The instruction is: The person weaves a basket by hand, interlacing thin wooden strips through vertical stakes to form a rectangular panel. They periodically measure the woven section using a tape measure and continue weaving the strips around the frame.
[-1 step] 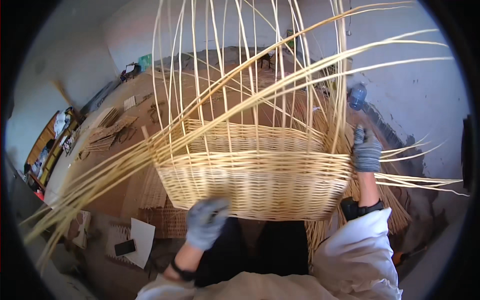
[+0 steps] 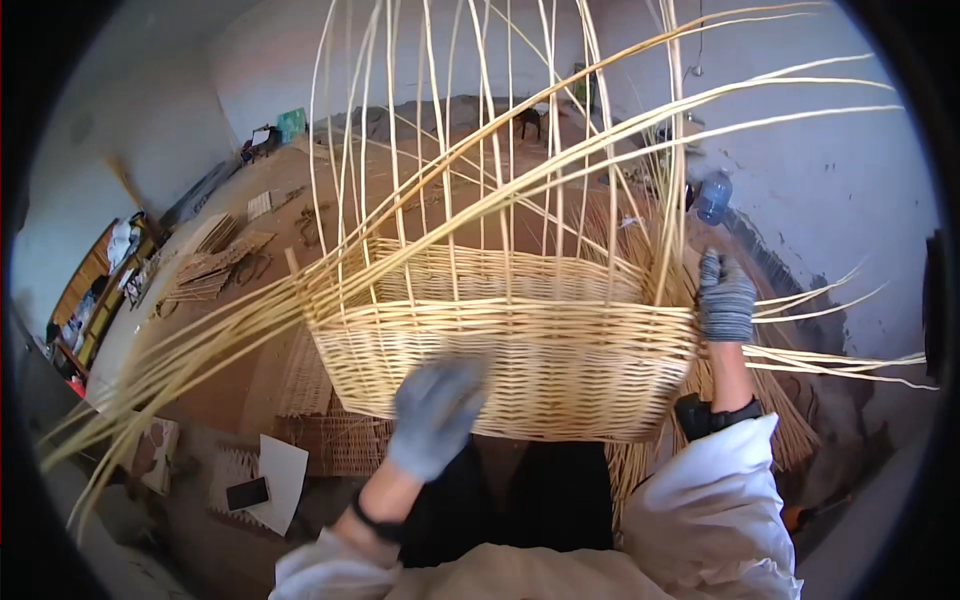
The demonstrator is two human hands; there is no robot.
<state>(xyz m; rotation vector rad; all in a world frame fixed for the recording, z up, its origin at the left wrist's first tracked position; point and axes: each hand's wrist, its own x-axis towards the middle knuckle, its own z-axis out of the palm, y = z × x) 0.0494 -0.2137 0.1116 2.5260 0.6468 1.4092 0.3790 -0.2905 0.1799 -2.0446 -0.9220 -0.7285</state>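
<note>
A half-woven wicker basket [image 2: 560,370] is tilted in front of me above my lap. Tall pale willow rods [image 2: 482,150] stand up from its rim. My right hand [image 2: 727,298], in a striped grey glove, is closed at the basket's right end; part of its grip is hidden. My left hand [image 2: 435,415], gloved in grey, is in front of the lower left of the near wall. Motion smears its fingers. Long loose willow rods [image 2: 200,335] run from the basket's left corner, crossing the uprights toward the upper right.
A bundle of willow rods [image 2: 785,410] lies on the floor at my right. A phone [image 2: 247,494] rests by a white sheet [image 2: 284,480] at lower left. Flat woven pieces [image 2: 215,262] are farther left. A blue water bottle [image 2: 714,197] stands by the right wall.
My left hand has moved up and to the right across the near wall. The basket and my right hand have shifted slightly left.
</note>
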